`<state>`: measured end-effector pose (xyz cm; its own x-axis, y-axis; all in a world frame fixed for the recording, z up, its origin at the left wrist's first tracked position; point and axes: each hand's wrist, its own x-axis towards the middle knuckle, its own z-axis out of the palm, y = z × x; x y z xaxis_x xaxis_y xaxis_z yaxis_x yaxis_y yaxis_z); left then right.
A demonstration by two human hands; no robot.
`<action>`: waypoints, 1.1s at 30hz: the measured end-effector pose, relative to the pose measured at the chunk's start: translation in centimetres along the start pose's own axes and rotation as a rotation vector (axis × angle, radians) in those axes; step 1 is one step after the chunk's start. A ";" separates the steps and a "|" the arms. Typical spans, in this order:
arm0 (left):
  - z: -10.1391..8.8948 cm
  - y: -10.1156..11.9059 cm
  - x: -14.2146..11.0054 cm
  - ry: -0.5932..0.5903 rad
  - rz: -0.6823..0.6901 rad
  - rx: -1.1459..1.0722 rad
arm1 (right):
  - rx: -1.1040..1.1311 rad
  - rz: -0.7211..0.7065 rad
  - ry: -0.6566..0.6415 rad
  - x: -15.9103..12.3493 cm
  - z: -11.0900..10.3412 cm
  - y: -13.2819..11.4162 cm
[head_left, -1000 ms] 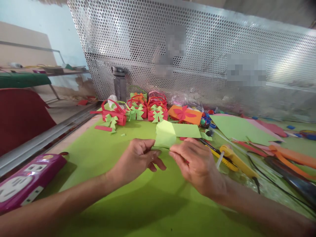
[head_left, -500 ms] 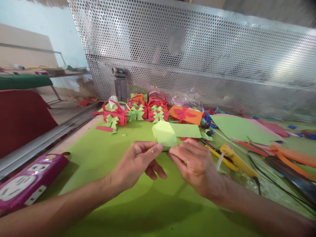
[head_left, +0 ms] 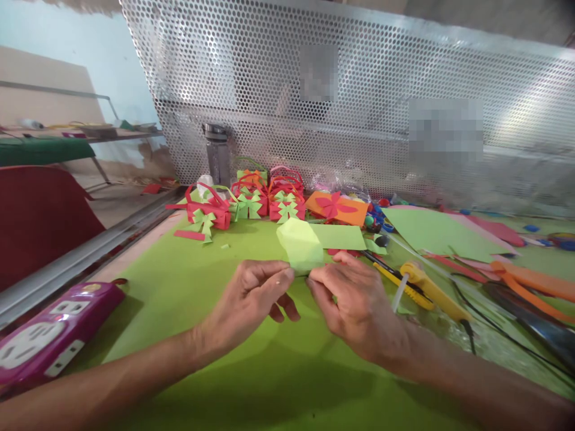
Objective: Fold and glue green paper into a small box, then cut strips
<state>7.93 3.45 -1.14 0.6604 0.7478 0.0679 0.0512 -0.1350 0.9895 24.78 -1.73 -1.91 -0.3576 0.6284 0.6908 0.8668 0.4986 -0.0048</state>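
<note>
Light green paper: here it is, front and centre (head_left: 302,245), raised a little between the two hands, its near edge towards the person and its far part leaning up in front of a flat green strip (head_left: 344,237).
Left hand: thumb and forefinger pinched together (head_left: 260,293) on the paper's near left corner, the other fingers loosely bent underneath.
Right hand: fingers curled in (head_left: 359,299), tips closed on the near right corner; whether anything else sits in the palm, I cannot tell.
Just changed: the left fingertips have slid inwards over the last second, the gap between the hands has narrowed, and more of the paper's face now shows.
Near edge: both hands meet there now, so by my reading the close work is on that edge, with the paper steadied from both sides.
Red baskets: a little row (head_left: 287,209) beyond the paper, green bows on their fronts, untouched.
Glue gun: yellow, lying beside the right hand (head_left: 438,293), untouched.
Tabletop: green (head_left: 224,383), beneath it all.
</note>
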 end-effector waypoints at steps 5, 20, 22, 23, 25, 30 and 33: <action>0.1 -0.5 0.2 -0.055 0.037 -0.023 | 0.007 -0.015 0.030 0.1 0.0 0.1; 0.0 -1.1 0.5 0.022 0.011 -0.033 | 0.348 0.320 0.003 0.6 -1.0 0.3; 0.0 -0.9 0.4 0.032 0.009 0.004 | 0.488 0.526 -0.021 1.0 -1.3 0.9; 0.0 -0.8 0.4 0.035 0.007 0.017 | 0.544 0.595 -0.047 1.2 -1.4 1.3; 0.0 -0.9 0.4 0.031 0.004 0.036 | 0.615 0.672 -0.108 1.4 -1.1 1.9; 0.0 -1.2 0.3 0.024 -0.014 0.052 | 0.690 0.685 -0.153 1.3 -0.1 2.4; 0.1 -1.3 0.3 0.020 -0.021 0.023 | 0.691 0.642 -0.149 1.2 0.0 2.3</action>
<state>8.15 3.75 -2.44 0.6438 0.7636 0.0496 0.0826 -0.1338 0.9876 26.35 0.17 -1.10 0.0329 0.9506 0.3086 0.5336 0.2444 -0.8096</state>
